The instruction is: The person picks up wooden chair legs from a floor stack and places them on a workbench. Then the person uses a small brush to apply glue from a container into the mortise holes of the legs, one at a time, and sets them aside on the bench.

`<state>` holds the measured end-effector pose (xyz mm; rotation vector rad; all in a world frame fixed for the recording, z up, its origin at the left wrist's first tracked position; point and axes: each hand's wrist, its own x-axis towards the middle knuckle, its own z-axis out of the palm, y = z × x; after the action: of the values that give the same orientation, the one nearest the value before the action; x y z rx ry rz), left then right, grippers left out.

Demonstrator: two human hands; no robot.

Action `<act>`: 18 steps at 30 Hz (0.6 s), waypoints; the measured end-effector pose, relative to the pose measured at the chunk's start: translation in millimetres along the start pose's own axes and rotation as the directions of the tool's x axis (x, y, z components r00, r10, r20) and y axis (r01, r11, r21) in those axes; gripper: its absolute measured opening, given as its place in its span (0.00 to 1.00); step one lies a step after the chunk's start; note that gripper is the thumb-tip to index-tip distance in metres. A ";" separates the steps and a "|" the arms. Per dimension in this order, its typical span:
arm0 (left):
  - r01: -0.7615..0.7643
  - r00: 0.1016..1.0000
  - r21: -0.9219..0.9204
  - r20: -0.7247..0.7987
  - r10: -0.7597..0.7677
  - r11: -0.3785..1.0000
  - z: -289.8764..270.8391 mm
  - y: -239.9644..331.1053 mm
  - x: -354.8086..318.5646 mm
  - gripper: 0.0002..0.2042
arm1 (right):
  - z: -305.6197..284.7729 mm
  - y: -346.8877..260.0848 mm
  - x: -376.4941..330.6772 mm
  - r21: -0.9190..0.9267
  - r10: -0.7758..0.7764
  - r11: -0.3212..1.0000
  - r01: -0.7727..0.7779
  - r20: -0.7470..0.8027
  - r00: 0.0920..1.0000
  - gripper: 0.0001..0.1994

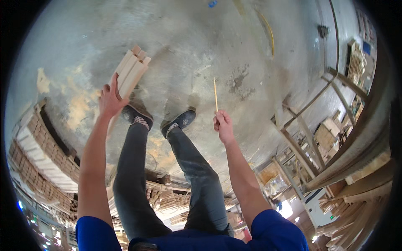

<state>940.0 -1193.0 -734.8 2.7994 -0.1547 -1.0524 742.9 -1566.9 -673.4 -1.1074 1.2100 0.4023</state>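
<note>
My left hand (112, 100) grips a bundle of pale squared wooden strips (132, 71), its thumb and fingers spread around the near part. The bundle slants up and to the right, with several cut ends showing at its far end. Ahead of me on the right, my right hand (223, 123) is closed around the lower end of a thin wooden stick (216, 94), which points away from me. The two hands are well apart, with my dark shoes (181, 119) on the floor between them.
Stacked wooden strips (46, 152) lie at the left, and more timber (171, 201) is behind my legs. A wooden frame (303, 121) stands at the right, with loose strips (351, 221) at the lower right. A yellow strap-like line (270, 35) lies on the stained concrete floor (176, 46).
</note>
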 end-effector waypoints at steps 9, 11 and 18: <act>0.042 0.957 -0.962 -0.039 -0.287 0.270 -152.3 -39.0 -164.7 0.56 | 78.9 -44.2 -166.4 -0.426 -0.084 0.888 0.172 0.217 0.973 0.07; 0.014 0.925 -1.000 0.007 -0.379 0.016 -197.7 -26.8 -193.4 0.52 | 99.0 -62.8 -184.5 -0.445 -0.106 0.867 0.226 0.277 0.955 0.09; -0.017 0.953 -0.771 0.181 -0.245 -0.636 -332.7 -8.5 -288.7 0.32 | 168.2 -155.5 -283.2 -0.406 -0.216 0.820 0.402 0.432 0.876 0.09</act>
<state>944.1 -1108.4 -302.4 0.7636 0.9011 -0.2874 848.9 -1414.5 -360.0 -1.5582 0.5772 0.6471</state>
